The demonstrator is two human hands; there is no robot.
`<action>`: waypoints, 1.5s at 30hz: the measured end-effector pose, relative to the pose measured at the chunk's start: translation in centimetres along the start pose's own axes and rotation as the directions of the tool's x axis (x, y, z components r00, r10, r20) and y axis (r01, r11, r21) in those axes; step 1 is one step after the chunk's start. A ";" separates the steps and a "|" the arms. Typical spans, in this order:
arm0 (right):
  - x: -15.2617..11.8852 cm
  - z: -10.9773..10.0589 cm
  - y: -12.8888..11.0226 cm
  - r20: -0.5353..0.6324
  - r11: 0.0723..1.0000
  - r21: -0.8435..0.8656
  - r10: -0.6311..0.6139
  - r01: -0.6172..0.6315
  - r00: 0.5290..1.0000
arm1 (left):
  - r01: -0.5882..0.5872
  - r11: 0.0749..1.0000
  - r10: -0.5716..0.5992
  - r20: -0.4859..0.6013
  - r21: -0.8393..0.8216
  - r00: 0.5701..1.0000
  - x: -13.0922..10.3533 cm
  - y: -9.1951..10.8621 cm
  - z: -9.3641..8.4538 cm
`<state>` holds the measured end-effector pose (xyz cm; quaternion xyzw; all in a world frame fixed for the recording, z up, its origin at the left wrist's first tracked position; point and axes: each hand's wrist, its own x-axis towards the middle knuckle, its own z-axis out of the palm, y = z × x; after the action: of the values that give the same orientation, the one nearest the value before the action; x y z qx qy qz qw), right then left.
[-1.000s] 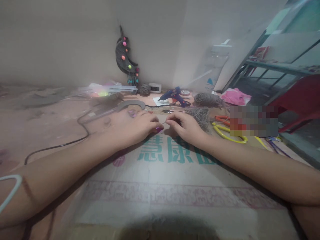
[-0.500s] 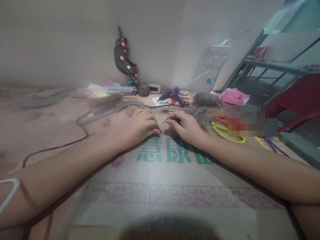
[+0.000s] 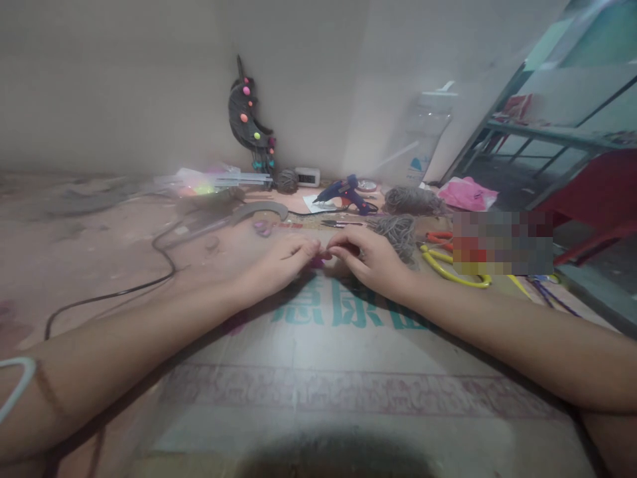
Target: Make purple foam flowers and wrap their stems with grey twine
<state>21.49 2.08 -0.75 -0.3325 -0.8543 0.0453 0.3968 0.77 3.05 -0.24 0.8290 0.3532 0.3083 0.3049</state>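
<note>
My left hand (image 3: 286, 264) is closed, thumb and fingers pinched on a small purple piece (image 3: 317, 263) that shows just below the fingertips. Opposite it, my right hand (image 3: 368, 257) pinches a thin needle-like piece, now mostly hidden at the fingertips. The tips of both hands meet or nearly meet above the printed cardboard (image 3: 298, 348). Just behind my right hand lies a loose bundle of grey yarn (image 3: 401, 232). More small purple pieces (image 3: 261, 228) lie beyond my left hand.
A blue glue gun (image 3: 346, 192) rests at the back, its black cord (image 3: 119, 292) running left. Grey yarn (image 3: 413, 199), a plastic bottle (image 3: 430, 136), a pink bag (image 3: 468, 192) and yellow-handled pliers (image 3: 450, 271) are to the right. A decorated crescent (image 3: 243, 116) leans against the wall.
My left hand has turned, its thumb coming up, and lifted the purple piece off the cardboard towards my right fingertips. The gap between the hands has closed. My right hand has barely moved.
</note>
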 end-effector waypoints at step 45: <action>0.0 0.1 0.4 0.115 0.984 0.015 0.175 -0.178 0.978 | -0.123 0.977 0.149 -0.149 0.172 0.978 -0.2 -0.3 -0.1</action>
<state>21.66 2.43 -0.94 -0.3988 -0.8420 0.1101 0.3462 0.48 3.14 -0.41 0.8456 0.3429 0.3648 0.1850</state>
